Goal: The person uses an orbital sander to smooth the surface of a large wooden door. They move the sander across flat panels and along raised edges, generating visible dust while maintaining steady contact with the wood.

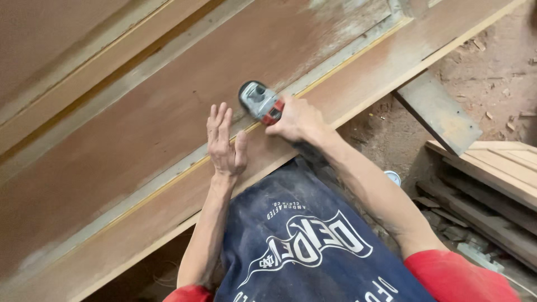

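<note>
- Right hand (295,118) closed round a small grey-and-red handheld power tool (259,102), prob. a compact sander/trimmer; its head sits on the pale groove of the big reddish-brown wooden door panel (140,128).
- Left hand (225,142) open, fingers spread flat on the panel just left of the tool, palm down, gripping nothing.
- Panel runs diagonally, near-left to far-right; thin yellowish moulding line (184,168) follows the groove w/ dusty whitish patches at far right.
- Step in hand, as I judge it: working the tool along the groove/moulding edge while the flat hand steadies the board.
- Next move prob. calls for keeping the tool head level on the groove, sliding along the line, left hand kept clear of the head.
- Right of panel: grey-brown loose plank (439,112) sticking out, stacked pale timber boards (498,162) near right, sawdusty reddish dirt floor (492,61) far right.
- Dark blue apron w/ white print (302,235) and red sleeves (464,277) near the bottom.
- Small white round object (393,177) by right forearm; can't tell what.
</note>
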